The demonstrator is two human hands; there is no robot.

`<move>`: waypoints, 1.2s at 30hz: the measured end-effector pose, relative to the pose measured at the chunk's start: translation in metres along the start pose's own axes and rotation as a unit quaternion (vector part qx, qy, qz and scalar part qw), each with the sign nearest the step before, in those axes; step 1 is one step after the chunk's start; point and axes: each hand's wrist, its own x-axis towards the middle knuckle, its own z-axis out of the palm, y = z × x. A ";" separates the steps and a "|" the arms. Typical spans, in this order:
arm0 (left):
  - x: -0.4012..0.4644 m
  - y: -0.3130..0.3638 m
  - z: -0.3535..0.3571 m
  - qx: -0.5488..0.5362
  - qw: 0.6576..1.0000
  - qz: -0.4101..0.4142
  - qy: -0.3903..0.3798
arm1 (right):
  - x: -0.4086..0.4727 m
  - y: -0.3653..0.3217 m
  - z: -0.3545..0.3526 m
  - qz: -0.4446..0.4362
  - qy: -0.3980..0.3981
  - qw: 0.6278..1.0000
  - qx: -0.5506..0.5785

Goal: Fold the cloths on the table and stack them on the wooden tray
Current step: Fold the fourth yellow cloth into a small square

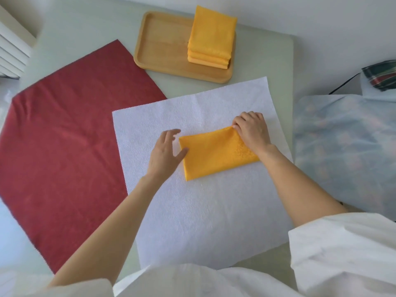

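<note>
A folded yellow cloth (214, 155) lies on a large white cloth (192, 206) spread flat in the middle of the table. My right hand (251, 130) pinches the yellow cloth's far right corner with curled fingers. My left hand (166, 153) hovers at the cloth's left edge, fingers relaxed and spread, thumb touching the edge. A red cloth (64, 146) lies flat to the left, partly under the white one. At the back, the wooden tray (158, 48) carries a stack of folded yellow cloths (211, 39) on its right half.
A translucent plastic bag (347, 151) with patterned fabric inside lies at the right. A plaid item (381, 76) sits at the far right edge. White slats (10, 50) stand at the upper left. The table (263, 61) shows pale green around the tray.
</note>
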 end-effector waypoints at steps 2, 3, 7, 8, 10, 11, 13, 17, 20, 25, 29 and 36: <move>0.020 -0.003 -0.004 0.029 0.998 0.026 -0.051 | -0.001 0.000 0.002 -0.001 0.017 1.000 -0.016; 0.028 -0.004 -0.005 0.046 0.995 0.037 -0.074 | -0.001 -0.001 0.002 0.002 0.027 0.999 -0.022; 0.030 -0.008 -0.009 0.072 0.989 0.058 -0.118 | -0.009 -0.012 -0.007 0.023 0.088 0.996 0.014; 0.023 -0.008 -0.010 0.072 0.988 0.054 -0.129 | -0.017 -0.018 -0.013 0.035 0.109 0.993 0.031; 0.002 -0.007 -0.010 0.047 0.988 0.031 -0.143 | -0.042 -0.031 -0.025 0.064 0.140 0.987 0.055; -0.013 -0.007 -0.009 0.024 0.988 0.009 -0.150 | -0.061 -0.037 -0.030 0.083 0.151 0.983 0.066; -0.046 -0.006 -0.003 -0.032 0.985 -0.045 -0.164 | -0.103 -0.047 -0.034 0.114 0.155 0.978 0.084; -0.095 -0.008 0.015 -0.064 0.978 -0.098 -0.172 | -0.161 -0.064 -0.023 0.086 0.092 0.987 0.096; -0.103 -0.005 0.022 0.032 0.989 -0.018 -0.145 | -0.174 -0.070 -0.014 0.051 0.029 0.995 0.086; -0.070 0.000 0.017 0.247 0.895 0.323 -0.182 | -0.176 -0.077 -0.014 0.040 0.016 0.998 0.052; -0.039 0.005 0.019 0.327 0.827 0.364 -0.277 | -0.186 -0.086 -0.006 0.031 0.017 0.999 0.037; -0.027 -0.009 0.020 0.303 0.825 0.339 -0.336 | -0.197 -0.083 0.004 -0.006 -0.044 0.999 0.019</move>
